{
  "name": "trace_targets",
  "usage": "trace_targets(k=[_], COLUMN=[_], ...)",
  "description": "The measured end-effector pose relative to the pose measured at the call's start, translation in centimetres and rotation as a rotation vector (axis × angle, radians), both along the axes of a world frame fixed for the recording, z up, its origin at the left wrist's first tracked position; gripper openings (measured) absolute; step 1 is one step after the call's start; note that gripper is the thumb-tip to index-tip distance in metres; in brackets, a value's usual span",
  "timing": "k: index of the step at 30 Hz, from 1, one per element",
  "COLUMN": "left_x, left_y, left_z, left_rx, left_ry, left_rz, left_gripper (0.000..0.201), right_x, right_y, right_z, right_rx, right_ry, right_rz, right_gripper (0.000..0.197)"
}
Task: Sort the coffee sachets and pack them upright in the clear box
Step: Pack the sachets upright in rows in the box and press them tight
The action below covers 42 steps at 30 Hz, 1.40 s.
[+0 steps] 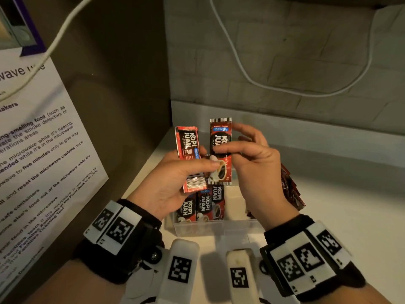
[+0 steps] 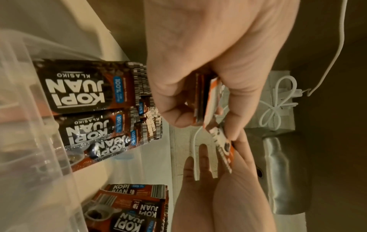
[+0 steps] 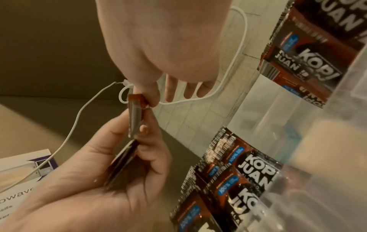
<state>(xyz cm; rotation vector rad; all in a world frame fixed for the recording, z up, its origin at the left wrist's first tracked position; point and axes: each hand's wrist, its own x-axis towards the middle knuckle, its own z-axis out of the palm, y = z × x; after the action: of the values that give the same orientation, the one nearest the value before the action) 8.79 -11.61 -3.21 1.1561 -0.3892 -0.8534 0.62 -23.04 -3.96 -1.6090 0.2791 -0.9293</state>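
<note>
From the head view, the left hand [image 1: 168,183] grips a small stack of red-and-black foil coffee sachets [image 1: 190,156], thumb curled across the front and the stack tilted slightly left. Just to its right, the right hand [image 1: 256,172] pinches a single red-and-black coffee sachet [image 1: 220,150] between thumb and forefinger at mid-height, holding it upright with its barcode edge on top; its lower part touches the left thumb tip. Both grips hover above the clear plastic box [image 1: 208,229], which sits on the pale worktop [image 1: 339,205] near the person.

The head view shows three sachets standing upright in the box [image 1: 202,205] at its left end, and a loose pile of sachets [image 1: 291,189] on the worktop, right of the right hand. The left wrist view adds what the head view hides: the held stack seen edge-on, several sachets thick, and the lettering of the loose pile. The right wrist view shows the single sachet edge-on, the other right fingers spread and straight behind it. A white cable [image 1: 241,66] loops across the far tiled wall; a printed microwave notice [image 1: 39,137] hangs at left.
</note>
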Motion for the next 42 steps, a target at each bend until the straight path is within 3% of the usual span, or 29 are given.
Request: trace_targets(k=[5,7,11,16,20,23,34,42], left_x=[0.5,0.5,0.7,2.6,2.8,2.6,2.5,2.0], left_y=[-0.4,-0.5,-0.5,0.1,0.6,0.7,0.9,0.6], left_z=[-0.4,-0.6,-0.5,-0.4,-0.2,-0.1,-0.4,-0.8], left_rx=[0.012,0.044,0.103,0.131,0.1,0.088,0.105,0.117], left_ry=[-0.021,-0.054,0.011,0.12,0.138,0.138,0.146,0.111], left_rz=[0.128,0.156,0.215,0.383,0.402,0.397,0.396,0.347], left_gripper=[0.033,0.031,0.011,0.036,0.042,0.04,0.03,0.014], right_x=[0.0,0.2,0.4,-0.8,-0.9,-0.2,0.1,-0.2], right_y=[0.3,0.2,-1.0,-2.8,-2.2,-1.8,-1.0,-1.4], right_z=[0.2,0.2,-0.3,-1.5,-2.0,-2.8,-3.9,-4.0], right_rx=[0.094,0.122,-0.008,-0.194,-0.449,-0.513,-0.502,-0.479], right_ry=[-0.008,0.05,0.26,0.619,0.948,1.069,1.13,1.077], right_rz=[0.07,0.07,-0.053,-0.217,-0.165,-0.113,-0.107,-0.101], right_gripper=[0.028,0.031,0.025,0.01,0.015,0.014,0.023,0.024])
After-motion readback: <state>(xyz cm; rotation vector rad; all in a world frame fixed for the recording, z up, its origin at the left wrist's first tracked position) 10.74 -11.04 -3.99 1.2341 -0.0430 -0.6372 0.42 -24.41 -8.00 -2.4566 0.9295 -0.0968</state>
